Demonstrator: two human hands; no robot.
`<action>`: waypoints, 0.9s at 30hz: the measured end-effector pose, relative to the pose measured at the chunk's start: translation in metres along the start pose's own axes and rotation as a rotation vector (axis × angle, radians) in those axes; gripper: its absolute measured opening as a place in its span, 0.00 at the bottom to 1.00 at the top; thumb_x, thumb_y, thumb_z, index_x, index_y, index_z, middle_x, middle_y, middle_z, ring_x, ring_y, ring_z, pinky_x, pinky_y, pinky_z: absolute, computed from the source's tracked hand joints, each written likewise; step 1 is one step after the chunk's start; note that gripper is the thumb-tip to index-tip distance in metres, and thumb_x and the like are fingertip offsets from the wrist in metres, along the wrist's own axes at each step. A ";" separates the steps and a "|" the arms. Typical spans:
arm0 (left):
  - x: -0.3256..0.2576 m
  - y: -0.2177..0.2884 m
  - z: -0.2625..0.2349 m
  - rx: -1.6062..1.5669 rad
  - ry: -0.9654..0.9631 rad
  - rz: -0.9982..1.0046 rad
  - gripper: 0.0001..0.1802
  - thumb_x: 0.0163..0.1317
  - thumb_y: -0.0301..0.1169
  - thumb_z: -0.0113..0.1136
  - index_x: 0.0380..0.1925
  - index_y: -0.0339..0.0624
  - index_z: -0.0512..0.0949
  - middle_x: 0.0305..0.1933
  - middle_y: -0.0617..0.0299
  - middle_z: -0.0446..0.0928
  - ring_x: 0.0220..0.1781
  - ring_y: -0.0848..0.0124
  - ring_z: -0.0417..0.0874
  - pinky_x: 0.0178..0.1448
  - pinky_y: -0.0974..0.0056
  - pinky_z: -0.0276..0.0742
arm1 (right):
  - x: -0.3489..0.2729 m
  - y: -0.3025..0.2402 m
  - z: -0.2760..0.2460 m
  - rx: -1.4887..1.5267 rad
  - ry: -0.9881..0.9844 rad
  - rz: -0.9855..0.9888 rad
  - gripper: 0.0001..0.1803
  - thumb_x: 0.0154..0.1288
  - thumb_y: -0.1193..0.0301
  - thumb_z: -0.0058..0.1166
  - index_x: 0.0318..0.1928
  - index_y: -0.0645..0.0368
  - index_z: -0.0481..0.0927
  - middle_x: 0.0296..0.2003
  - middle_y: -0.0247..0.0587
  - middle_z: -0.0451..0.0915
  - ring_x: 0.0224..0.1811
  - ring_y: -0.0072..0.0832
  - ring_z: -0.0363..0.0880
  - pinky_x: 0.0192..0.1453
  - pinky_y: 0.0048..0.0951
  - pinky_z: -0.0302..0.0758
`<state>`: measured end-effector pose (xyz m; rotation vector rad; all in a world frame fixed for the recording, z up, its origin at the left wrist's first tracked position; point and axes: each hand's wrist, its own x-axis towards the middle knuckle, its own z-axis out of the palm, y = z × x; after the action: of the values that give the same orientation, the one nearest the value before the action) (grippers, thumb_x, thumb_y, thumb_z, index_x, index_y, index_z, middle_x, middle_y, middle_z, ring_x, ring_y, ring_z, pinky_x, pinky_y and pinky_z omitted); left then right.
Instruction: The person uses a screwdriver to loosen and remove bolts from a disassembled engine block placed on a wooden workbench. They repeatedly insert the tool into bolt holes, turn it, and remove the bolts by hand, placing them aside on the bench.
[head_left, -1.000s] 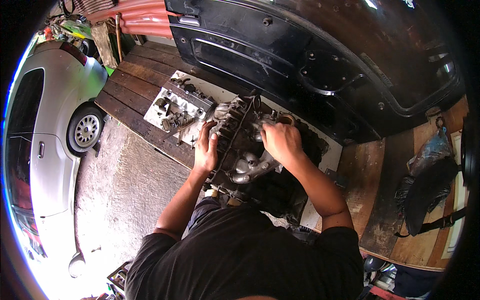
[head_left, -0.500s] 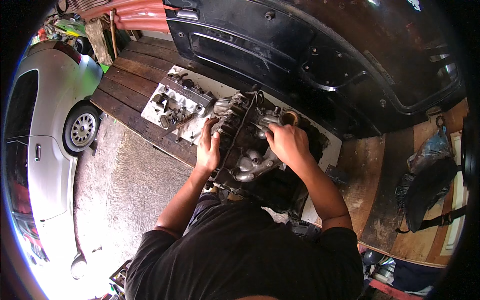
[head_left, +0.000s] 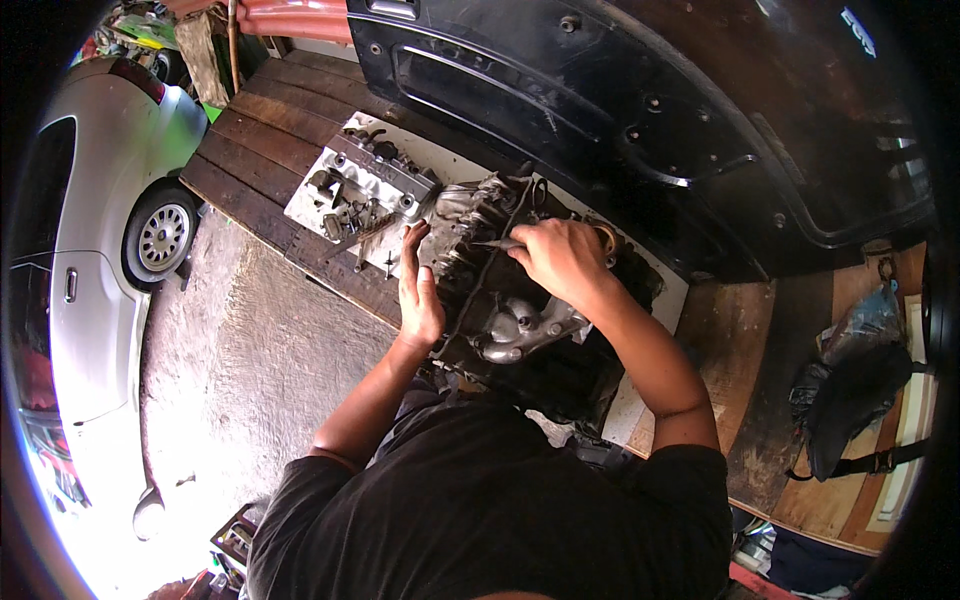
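A grimy engine (head_left: 470,225) with a bulbous silver manifold (head_left: 520,325) lies on the bench before me. My right hand (head_left: 562,260) is above the engine's middle, its fingers closed round a slim pointed metal tool (head_left: 492,244). The tool's tip points left at the engine's ribbed section; whether it touches is too small to tell. At the engine's near left side, my left hand (head_left: 420,300) is upright with fingers stretched out and nothing in it. A silver valve cover (head_left: 375,180) sits to the left, with several small metal parts (head_left: 345,215) near it.
A white board (head_left: 462,155) lies under the parts on a wooden bench (head_left: 255,150). A large black vehicle panel (head_left: 590,110) stands behind. At the right lies a black bag (head_left: 860,390) with a strap. A silver car (head_left: 100,270) is parked on the left.
My right hand has moved left and slightly up from beside the manifold's round opening, and the pointed tool now shows. My left hand stays open at the engine's side. The view has shifted slightly.
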<state>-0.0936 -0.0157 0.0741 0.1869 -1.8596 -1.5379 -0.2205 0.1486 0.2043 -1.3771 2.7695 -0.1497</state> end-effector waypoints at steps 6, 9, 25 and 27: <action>-0.004 -0.002 0.000 -0.004 0.017 -0.036 0.38 0.75 0.53 0.33 0.68 0.28 0.61 0.73 0.40 0.62 0.81 0.48 0.50 0.80 0.50 0.42 | -0.006 -0.010 -0.028 -0.116 -0.137 0.161 0.12 0.68 0.60 0.57 0.39 0.53 0.86 0.28 0.49 0.84 0.31 0.45 0.86 0.37 0.45 0.80; -0.005 -0.003 -0.002 0.020 0.007 -0.044 0.38 0.74 0.52 0.34 0.69 0.27 0.60 0.73 0.40 0.62 0.81 0.48 0.49 0.81 0.51 0.42 | -0.008 0.004 -0.061 -0.201 -0.032 0.192 0.13 0.67 0.60 0.58 0.39 0.55 0.87 0.29 0.49 0.84 0.32 0.46 0.85 0.39 0.45 0.80; -0.006 -0.008 -0.002 0.021 0.007 -0.055 0.38 0.75 0.53 0.35 0.69 0.28 0.59 0.73 0.40 0.62 0.81 0.48 0.51 0.80 0.51 0.43 | -0.015 -0.009 -0.037 -0.155 0.019 0.109 0.10 0.63 0.65 0.61 0.41 0.54 0.86 0.32 0.46 0.83 0.36 0.42 0.85 0.39 0.40 0.79; -0.006 -0.004 -0.002 0.021 0.006 -0.053 0.38 0.75 0.53 0.35 0.69 0.28 0.60 0.73 0.40 0.62 0.81 0.48 0.51 0.80 0.51 0.42 | -0.017 0.008 -0.045 -0.140 0.110 0.057 0.10 0.62 0.66 0.61 0.43 0.51 0.86 0.34 0.43 0.83 0.38 0.40 0.84 0.40 0.40 0.78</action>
<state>-0.0890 -0.0154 0.0676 0.2530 -1.8805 -1.5519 -0.2206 0.1698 0.2477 -1.3558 2.9582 -0.0308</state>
